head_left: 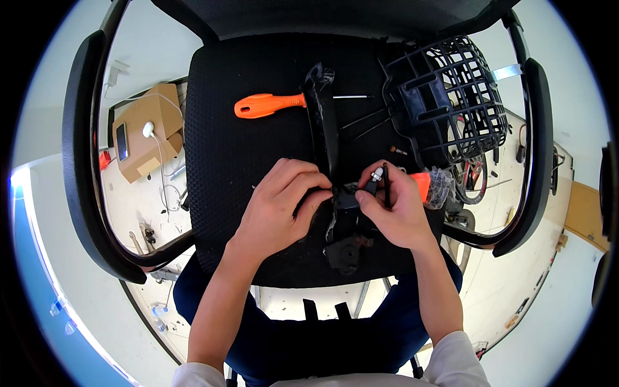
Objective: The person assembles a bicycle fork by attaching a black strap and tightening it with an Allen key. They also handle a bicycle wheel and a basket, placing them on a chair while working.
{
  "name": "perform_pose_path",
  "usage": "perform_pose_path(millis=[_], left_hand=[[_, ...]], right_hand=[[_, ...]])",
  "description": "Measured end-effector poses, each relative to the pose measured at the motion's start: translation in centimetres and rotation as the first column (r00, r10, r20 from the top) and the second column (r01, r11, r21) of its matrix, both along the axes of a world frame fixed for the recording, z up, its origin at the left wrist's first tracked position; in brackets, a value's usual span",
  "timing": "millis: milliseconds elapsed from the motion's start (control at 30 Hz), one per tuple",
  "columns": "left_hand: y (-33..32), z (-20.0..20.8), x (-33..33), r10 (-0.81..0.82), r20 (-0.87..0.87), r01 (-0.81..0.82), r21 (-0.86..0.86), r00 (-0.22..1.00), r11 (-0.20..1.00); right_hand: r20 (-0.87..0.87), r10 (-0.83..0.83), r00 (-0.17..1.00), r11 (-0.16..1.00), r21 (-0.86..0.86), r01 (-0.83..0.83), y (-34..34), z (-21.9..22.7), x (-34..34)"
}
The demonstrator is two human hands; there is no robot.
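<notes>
My right hand (401, 211) pinches a small black part with a silver-white rounded tip (377, 174); a thin black rod rises beside its fingers. My left hand (280, 205) is closed, with thumb and index fingertips together at the edge of a dark block (347, 197). What those fingertips hold is too small to make out. Beyond them a long black curved piece (321, 119) lies across the shaft of an orange-handled screwdriver (269, 105). Nearer me, a black chunky bracket-like part (346, 253) rests by the seat's front edge.
All this sits on a black chair seat (238, 155) between two armrests (84, 155). A black plastic basket (445, 106) fills the far right. Clear crumpled plastic (440, 187) with an orange piece lies right of my right hand. A cardboard box (145, 158) stands on the floor at left.
</notes>
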State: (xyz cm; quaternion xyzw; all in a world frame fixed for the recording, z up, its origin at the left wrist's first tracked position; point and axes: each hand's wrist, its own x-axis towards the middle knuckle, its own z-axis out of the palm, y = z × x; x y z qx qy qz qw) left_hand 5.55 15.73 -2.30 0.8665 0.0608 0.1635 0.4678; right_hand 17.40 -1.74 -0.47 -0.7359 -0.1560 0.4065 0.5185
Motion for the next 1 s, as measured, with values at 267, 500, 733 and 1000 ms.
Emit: perform_pose_path(millis=[267, 500, 733, 1000], left_hand=[[-0.6, 0.6, -0.3, -0.003, -0.109, -0.003, -0.051, 0.994, 0.999], [-0.1, 0.8, -0.3, -0.062, -0.088, 0.051, -0.125, 0.994, 0.991], [0.0, 0.8, -0.4, -0.036, -0.074, 0.027, -0.116, 0.997, 0.993], [-0.2, 0.5, -0.3, -0.015, -0.135, -0.002, -0.125, 0.991, 0.992]], right_hand=[[0.034, -0.013, 0.999, 0.999, 0.053, 0.011, 0.0, 0.5, -0.7], [0.083, 0.029, 0.996, 0.998, 0.058, -0.033, 0.1, 1.5, -1.1], [0.088, 0.046, 0.995, 0.996, 0.074, -0.053, 0.1, 1.3, -1.1], [0.148, 0.078, 0.986, 0.996, 0.032, -0.083, 0.5, 1.6, -1.1]])
